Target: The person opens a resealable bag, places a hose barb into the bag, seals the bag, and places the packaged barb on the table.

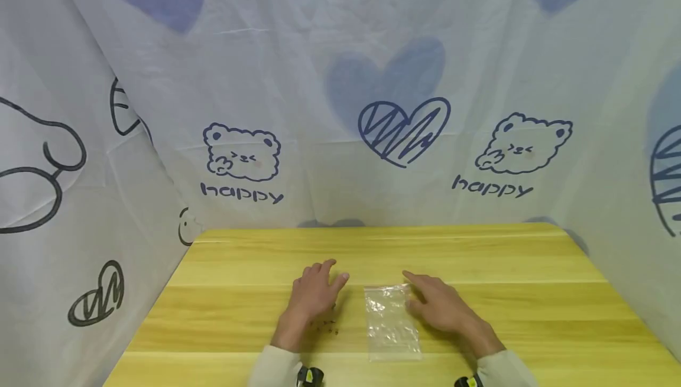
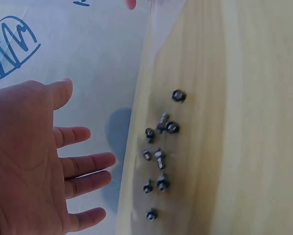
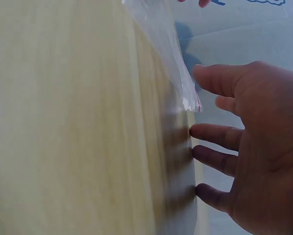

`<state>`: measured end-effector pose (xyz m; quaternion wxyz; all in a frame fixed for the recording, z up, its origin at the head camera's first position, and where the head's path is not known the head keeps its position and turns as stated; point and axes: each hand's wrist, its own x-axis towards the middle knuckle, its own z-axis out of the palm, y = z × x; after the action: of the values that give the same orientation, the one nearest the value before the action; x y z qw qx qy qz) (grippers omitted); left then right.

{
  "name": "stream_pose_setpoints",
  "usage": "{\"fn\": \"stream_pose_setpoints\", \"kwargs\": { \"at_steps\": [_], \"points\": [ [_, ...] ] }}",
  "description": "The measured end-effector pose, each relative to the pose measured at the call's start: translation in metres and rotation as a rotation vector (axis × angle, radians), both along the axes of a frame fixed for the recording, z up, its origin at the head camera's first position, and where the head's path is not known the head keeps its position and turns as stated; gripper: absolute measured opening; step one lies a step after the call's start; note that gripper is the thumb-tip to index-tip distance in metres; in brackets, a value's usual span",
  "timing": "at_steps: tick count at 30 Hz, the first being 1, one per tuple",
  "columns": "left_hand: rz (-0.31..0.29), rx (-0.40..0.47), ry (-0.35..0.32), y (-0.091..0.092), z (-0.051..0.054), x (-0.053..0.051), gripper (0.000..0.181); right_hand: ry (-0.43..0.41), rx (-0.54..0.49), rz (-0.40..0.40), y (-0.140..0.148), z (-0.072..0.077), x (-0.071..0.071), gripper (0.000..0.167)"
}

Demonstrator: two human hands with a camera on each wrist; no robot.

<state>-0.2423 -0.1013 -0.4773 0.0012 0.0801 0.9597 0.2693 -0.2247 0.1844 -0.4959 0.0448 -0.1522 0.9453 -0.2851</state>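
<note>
A clear plastic zip bag [image 1: 392, 325] lies flat on the wooden table between the two hands. Beside its upper right edge is the right hand [image 1: 444, 307], fingers extended and holding nothing; in the right wrist view that hand [image 3: 269, 147] is next to the bag [image 3: 161, 44]. The left hand [image 1: 314, 292] hovers left of the bag, its fingers spread and empty. Several small dark metal screws [image 2: 160, 159] lie scattered on the table near the left hand [image 2: 34, 161] in the left wrist view; in the head view, the left hand partly hides these screws [image 1: 330, 322].
The yellow wood-grain table [image 1: 223, 316] extends around both hands. White cloth [image 1: 319, 168] printed with hearts, bears and the word "happy" hangs behind the table and at its sides.
</note>
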Motion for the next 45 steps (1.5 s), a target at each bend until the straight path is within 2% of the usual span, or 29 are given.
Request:
{"fn": "stream_pose_setpoints", "kwargs": {
  "at_steps": [8,15,22,28,34,38,42,45],
  "points": [
    [-0.025,0.023,-0.043,0.01,-0.012,0.012,0.058,0.015,0.036,0.014,-0.003,-0.009,0.005,0.071],
    [-0.044,0.009,-0.049,0.013,-0.02,0.016,0.057,0.024,0.039,0.014,-0.007,-0.013,0.012,0.073],
    [-0.067,-0.027,-0.039,0.018,-0.019,0.018,0.055,0.073,0.035,0.025,-0.01,-0.015,0.012,0.073],
    [-0.097,-0.042,-0.046,0.022,-0.017,0.02,0.057,0.074,0.034,0.017,-0.012,-0.017,0.011,0.069],
    [-0.122,-0.056,-0.019,0.024,-0.017,0.02,0.056,0.082,0.034,-0.001,-0.012,-0.015,0.009,0.066],
    [-0.171,-0.053,-0.01,0.026,-0.016,0.019,0.056,0.092,0.022,-0.004,-0.011,-0.013,0.008,0.066],
    [-0.255,-0.097,-0.001,0.03,-0.018,0.018,0.06,0.105,0.015,-0.015,-0.01,-0.012,0.009,0.063],
    [-0.292,-0.144,0.003,0.032,-0.018,0.018,0.06,0.103,0.005,-0.008,-0.009,-0.011,0.009,0.06]
  ]
}}
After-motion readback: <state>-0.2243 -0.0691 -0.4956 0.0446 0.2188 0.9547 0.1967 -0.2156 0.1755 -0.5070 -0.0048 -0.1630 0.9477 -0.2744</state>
